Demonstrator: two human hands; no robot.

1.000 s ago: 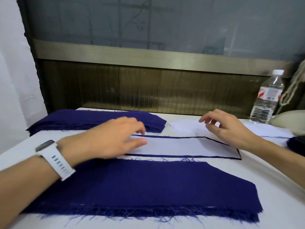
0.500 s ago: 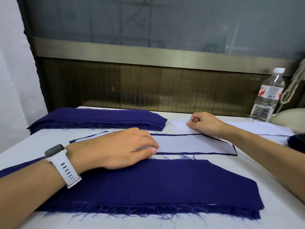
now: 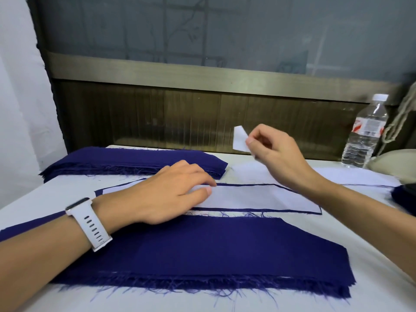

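A white interfacing strip lies on a navy fabric piece whose dark edge frames it, at mid table. My left hand, a white watch on its wrist, presses flat on the strip's left part. My right hand is raised above the table and pinches the corner of a thin white sheet, which lifts off the white pile behind the strip. A larger navy fabric piece with frayed edges lies nearest me.
A folded stack of navy fabric sits at the back left. A clear water bottle stands at the back right, beside a beige rounded object and a hanging cord. More navy cloth shows at the right edge. A wood and glass panel backs the table.
My right hand went from the white pile on the table up into the air, lifting a thin white sheet by its corner. My left hand slid slightly right and stays on the strip.
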